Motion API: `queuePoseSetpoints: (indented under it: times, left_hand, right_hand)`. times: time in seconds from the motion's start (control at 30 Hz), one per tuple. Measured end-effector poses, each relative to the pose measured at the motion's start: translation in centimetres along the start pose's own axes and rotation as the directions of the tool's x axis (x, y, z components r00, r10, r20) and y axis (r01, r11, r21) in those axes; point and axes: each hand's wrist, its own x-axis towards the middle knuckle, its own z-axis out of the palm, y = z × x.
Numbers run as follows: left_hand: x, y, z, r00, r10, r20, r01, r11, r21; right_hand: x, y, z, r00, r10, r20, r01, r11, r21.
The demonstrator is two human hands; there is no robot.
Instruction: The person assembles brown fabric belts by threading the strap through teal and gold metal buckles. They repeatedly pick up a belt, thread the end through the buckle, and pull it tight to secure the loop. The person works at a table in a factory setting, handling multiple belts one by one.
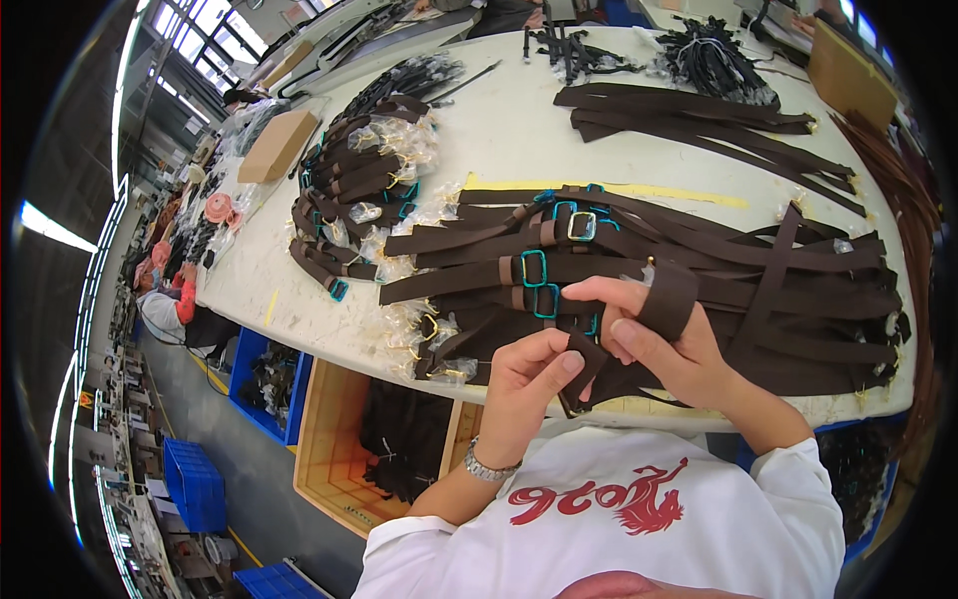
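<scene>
A dark brown webbing strap (672,299) is looped over the fingers of my right hand (694,361), its index finger pointing left. My left hand (527,387) pinches a folded part of dark strap between thumb and fingers, close beside the right one. Whether both parts belong to one strap I cannot tell. Beneath and beyond my hands lies a spread of brown straps (818,290), several carrying rectangular buckles (534,268) edged in teal film. Clear plastic wrapping (399,329) covers fittings at their left ends.
More buckled straps (349,180) are heaped at the left of the white table (499,110). Loose strap lengths (689,115) and a black coiled bundle (714,60) lie farther back. Below the edge stand a wooden crate (324,439) and blue bins (195,484). Another person (165,309) sits far left.
</scene>
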Motion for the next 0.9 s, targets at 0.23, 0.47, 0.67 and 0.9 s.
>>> queuePoseSetpoints:
  times: [0.23, 0.47, 0.67, 0.9]
  left_hand:
    - [0.1, -0.1, 0.1, 0.990, -0.128, -0.053, 0.129, 0.991, 0.021]
    - [0.2, -0.3, -0.1, 0.985, -0.170, 0.000, 0.169, 0.983, 0.074]
    - [0.1, -0.2, 0.0, 0.986, -0.164, 0.025, 0.159, 0.978, 0.138]
    - [0.3, -0.2, -0.5, 0.992, -0.113, 0.050, 0.095, 0.956, 0.277]
  right_hand:
    - [0.1, 1.7, -1.1, 0.914, 0.359, 0.189, -0.401, 0.869, 0.290]
    - [-0.1, 3.1, -1.4, 0.876, 0.439, 0.201, -0.482, 0.775, 0.409]
    - [-0.1, 3.5, -1.4, 0.874, 0.448, 0.189, -0.486, 0.793, 0.367]
    - [0.2, 3.8, -1.4, 0.876, 0.469, 0.113, -0.482, 0.843, 0.238]
